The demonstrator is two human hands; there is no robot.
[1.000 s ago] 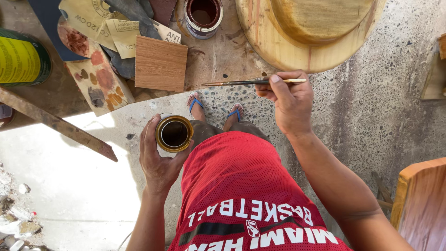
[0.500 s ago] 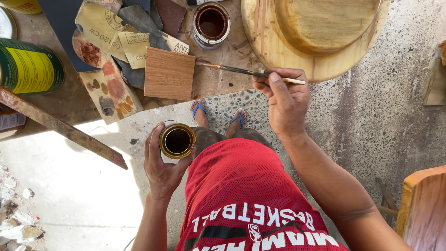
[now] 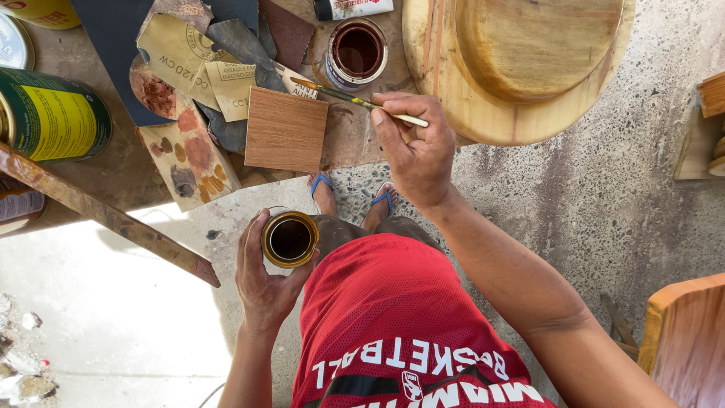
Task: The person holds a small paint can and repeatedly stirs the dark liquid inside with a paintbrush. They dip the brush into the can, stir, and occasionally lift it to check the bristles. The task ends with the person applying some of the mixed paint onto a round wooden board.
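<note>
My left hand [image 3: 260, 283] grips a small open tin [image 3: 290, 239] of dark liquid, held at waist height in front of my red shorts. My right hand [image 3: 414, 151] pinches a thin paintbrush [image 3: 355, 99], whose bristle end points left over the workbench, just above a square brown wood sample [image 3: 285, 129]. An open can of dark brown stain [image 3: 357, 51] stands on the bench just beyond the brush tip.
A round turned wooden piece [image 3: 521, 68] lies at the bench's right. Sandpaper sheets [image 3: 204, 64] and a stained test board [image 3: 189, 155] lie left of the sample. A green-and-yellow can [image 3: 53, 113] and a wooden strip [image 3: 106, 215] are at far left. A wooden panel [image 3: 683, 340] stands lower right.
My right hand has carried the brush left and toward me, so its tip now sits by the stain can above the wood sample. The left hand keeps holding the small tin.
</note>
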